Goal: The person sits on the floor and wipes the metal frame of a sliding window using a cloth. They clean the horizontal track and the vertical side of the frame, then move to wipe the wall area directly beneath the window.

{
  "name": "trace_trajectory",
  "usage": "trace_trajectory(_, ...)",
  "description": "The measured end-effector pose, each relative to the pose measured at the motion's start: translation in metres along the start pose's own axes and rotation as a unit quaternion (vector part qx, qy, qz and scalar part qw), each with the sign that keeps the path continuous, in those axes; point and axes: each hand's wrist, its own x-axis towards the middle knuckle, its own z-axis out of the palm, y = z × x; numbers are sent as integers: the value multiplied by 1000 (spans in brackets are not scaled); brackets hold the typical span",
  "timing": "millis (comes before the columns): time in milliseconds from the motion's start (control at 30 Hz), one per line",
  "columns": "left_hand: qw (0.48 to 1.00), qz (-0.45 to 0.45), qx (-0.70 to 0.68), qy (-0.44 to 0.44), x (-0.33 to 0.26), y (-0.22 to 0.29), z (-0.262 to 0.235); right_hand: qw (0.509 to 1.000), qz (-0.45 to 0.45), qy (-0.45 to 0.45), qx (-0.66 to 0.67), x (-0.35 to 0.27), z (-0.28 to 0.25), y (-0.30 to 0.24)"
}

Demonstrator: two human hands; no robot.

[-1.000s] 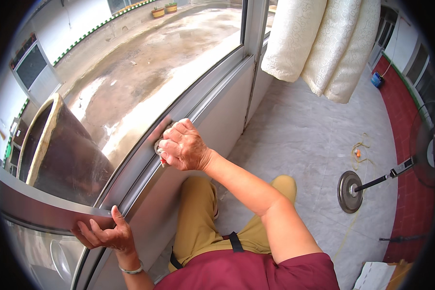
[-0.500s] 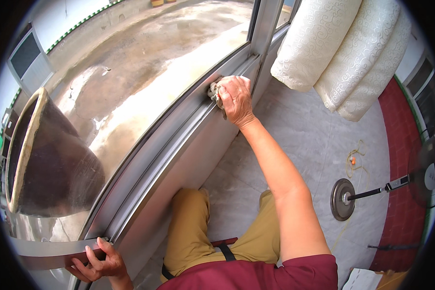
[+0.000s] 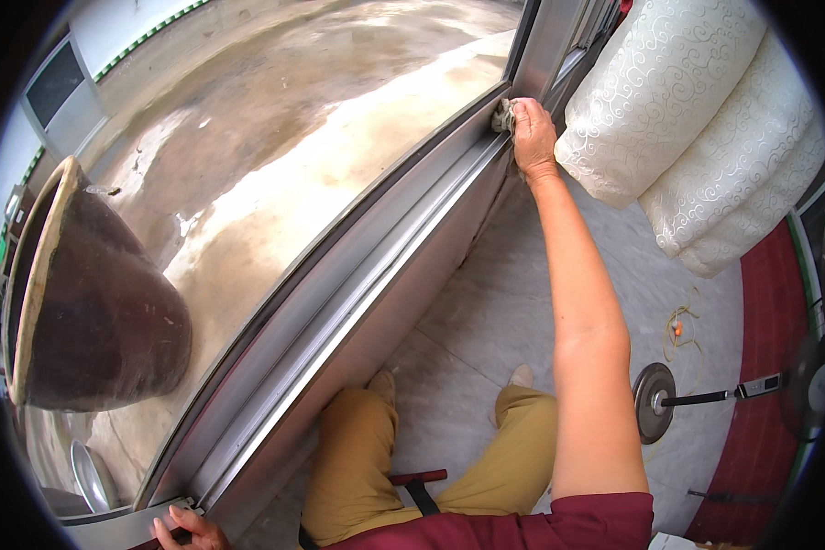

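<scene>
My right hand (image 3: 534,137) is closed around a crumpled greyish rag (image 3: 504,115). It presses the rag into the far corner of the metal window frame (image 3: 339,266), where the lower rail meets the upright. My right arm is stretched out far ahead. At the lower left, my left hand (image 3: 192,532) rests by the near end of the frame, its visible fingers apart and bent, touching the metal upright. Part of that hand is cut off by the picture's lower edge. Beyond the glass stands a large dark brown pot (image 3: 101,302) with a pale rim.
A cream patterned curtain (image 3: 660,101) hangs close to the right of my right hand. On the grey floor lie a dumbbell-like bar with round weight plates (image 3: 654,403) and a yellow cord (image 3: 683,335). A metal basin (image 3: 93,477) sits outside, near the pot.
My right hand has slid the rag forward and right along the rail into the far corner. My left hand has dropped lower in the picture. The view has shifted slightly.
</scene>
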Motion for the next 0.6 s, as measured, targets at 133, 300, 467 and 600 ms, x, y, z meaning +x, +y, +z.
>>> trace_trajectory(133,997,6,-44,59,-4,1,12,997,75,-15,0,8,7,1)
trace_trajectory(300,995,-9,-57,85,-7,-2,20,992,-10,-47,-121,-2,10,1)
trace_trajectory(467,995,-11,-72,74,2,-2,16,980,55,-65,-181,-21,1,-93)
trace_trajectory(600,992,-8,-99,79,-4,-1,23,983,38,-63,-168,-42,-10,-118)
